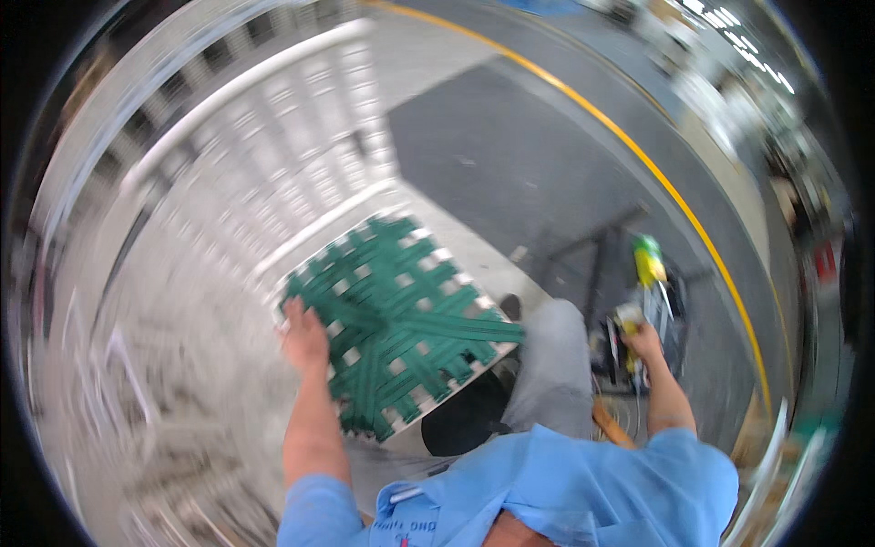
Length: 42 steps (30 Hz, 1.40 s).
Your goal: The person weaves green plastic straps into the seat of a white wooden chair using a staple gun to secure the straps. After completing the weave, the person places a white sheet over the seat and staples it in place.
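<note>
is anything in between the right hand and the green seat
Yes, the person's grey-clad knee stands between the right hand and the green seat, beside the seat's right corner. The left hand is at the seat's left edge, with nothing visible in its way.

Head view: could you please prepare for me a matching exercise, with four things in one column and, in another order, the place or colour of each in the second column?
Things
1. seat webbing
2. left hand
3. top rail of the chair's back
4. right hand

Places or colours
A. at a blurred, yellowish thing, right of the knee
B. white
C. green
D. at the left edge of the seat webbing

Pairs: 1-C, 2-D, 3-B, 4-A
</note>
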Tool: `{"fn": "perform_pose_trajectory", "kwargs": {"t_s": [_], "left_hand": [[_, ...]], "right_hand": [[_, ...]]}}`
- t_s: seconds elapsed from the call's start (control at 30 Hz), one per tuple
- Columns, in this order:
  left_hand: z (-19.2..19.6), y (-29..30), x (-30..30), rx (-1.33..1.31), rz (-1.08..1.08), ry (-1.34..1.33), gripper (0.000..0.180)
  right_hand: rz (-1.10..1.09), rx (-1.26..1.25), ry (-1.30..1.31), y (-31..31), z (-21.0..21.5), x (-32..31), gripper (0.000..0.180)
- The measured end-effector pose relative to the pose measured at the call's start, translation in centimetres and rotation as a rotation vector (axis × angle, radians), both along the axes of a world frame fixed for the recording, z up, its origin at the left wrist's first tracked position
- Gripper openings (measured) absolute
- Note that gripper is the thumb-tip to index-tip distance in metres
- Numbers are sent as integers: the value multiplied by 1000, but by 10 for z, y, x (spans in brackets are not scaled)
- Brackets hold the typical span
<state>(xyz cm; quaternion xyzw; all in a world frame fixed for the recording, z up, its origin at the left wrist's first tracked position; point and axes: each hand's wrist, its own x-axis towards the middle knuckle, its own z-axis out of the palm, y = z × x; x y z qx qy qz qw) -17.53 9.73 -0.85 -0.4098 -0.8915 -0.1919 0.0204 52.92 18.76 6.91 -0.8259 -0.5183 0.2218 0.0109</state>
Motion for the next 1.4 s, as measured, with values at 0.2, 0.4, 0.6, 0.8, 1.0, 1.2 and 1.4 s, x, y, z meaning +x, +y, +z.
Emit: {"fn": "perform_pose_trajectory", "kwargs": {"t_s": [0.2,0.4,0.6,0.8,1.0,1.2,1.4], "left_hand": [[9,-20,-3,-134,208,-81,48],[0,-18,1,-82,178,-117,48],[-2,-19,-5,-80,193,-133,48],[1,-20,-6,-67,180,-156,48],[-5,-23,-8,-78,174,-139,47],[-1,-21,-9,-123,170,-168,50],[0,-21,-8,-112,168,-161,49]], "right_hand": [[249,253,292,16,15,-33,58],[659,325,466,79,105,-184,52],[921,-156,900,93,133,-463,47],[1072,-450,766,59,60,-642,38],[1120,-406,714,47,20,-688,41],[1137,-404,649,50,14,-699,43],[1164,-394,622,50,13,-706,42]]}}
